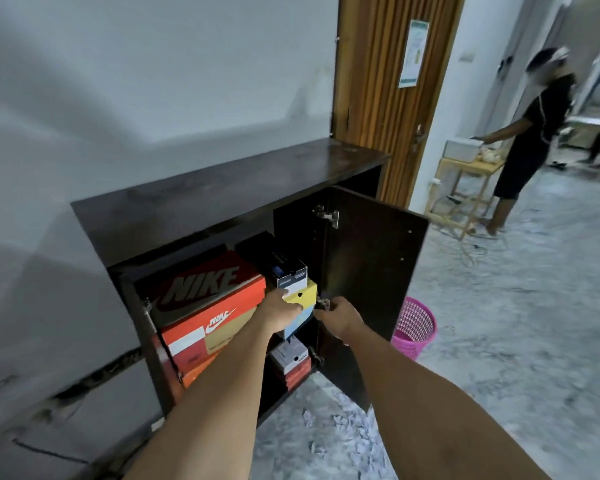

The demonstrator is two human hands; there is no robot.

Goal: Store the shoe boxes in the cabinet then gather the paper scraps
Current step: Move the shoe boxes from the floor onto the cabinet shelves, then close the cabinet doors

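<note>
My left hand (280, 311) flat on yellow shoe box (303, 295) in cabinet (222, 199); right hand (340, 317) curled near door (371, 271) hinge, grip unclear.

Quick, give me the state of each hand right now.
Left hand: open, fingers pressed on the yellow shoe box.
Right hand: curled by the cabinet door edge; grip cannot be told.

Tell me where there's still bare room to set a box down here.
The cabinet top is bare, wall to door frame. Inside it is crowded: Nike boxes and the yellow box fill the shelf. Paper scraps litter the floor in front.
</note>
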